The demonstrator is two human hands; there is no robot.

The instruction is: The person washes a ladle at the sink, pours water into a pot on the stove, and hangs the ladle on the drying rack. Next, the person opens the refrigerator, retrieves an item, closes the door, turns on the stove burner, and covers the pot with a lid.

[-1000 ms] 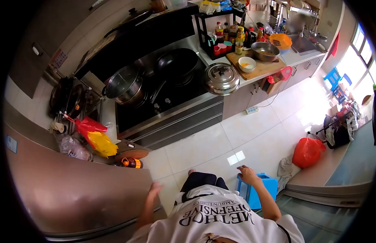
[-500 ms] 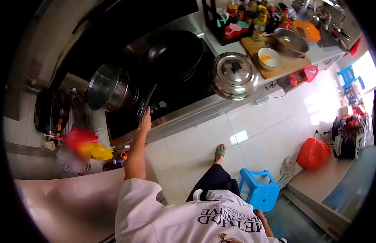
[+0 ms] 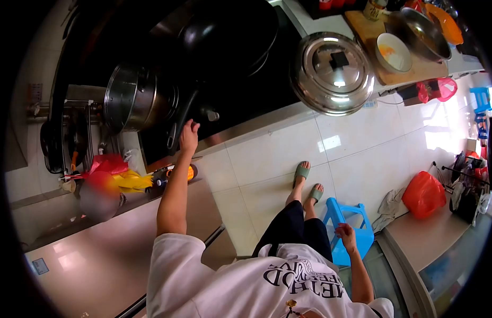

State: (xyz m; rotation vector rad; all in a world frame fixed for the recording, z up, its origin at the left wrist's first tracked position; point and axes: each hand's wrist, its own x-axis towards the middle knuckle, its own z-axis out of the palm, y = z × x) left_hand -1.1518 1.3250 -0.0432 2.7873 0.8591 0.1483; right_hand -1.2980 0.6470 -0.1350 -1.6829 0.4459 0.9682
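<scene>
My left hand (image 3: 189, 139) is at the stove's front edge, its fingers bent together on a stove knob that they mostly cover. Another stove knob (image 3: 212, 115) shows just to its right. Close beside the fingers slants the black handle (image 3: 178, 126) of a dark frying pan (image 3: 230, 37), which sits on a burner of the black cooktop (image 3: 240, 98). Left of the handle stands a steel pot (image 3: 126, 100). My right hand (image 3: 346, 236) hangs low over the blue plastic stool (image 3: 365, 233), empty, with loosely bent fingers apart.
A shiny steel lid (image 3: 331, 71) lies right of the pan. On the cutting board (image 3: 362, 29) are a white bowl (image 3: 393, 53) with yellow-orange residue and a steel basin (image 3: 425, 34). A red plastic bag (image 3: 423, 196) rests at the right. Rack and bags stand left.
My left hand has shifted from the pan handle's end onto the knob, fingers bending. My right hand has come out from beside my body. The view has tilted downward and both feet now show.
</scene>
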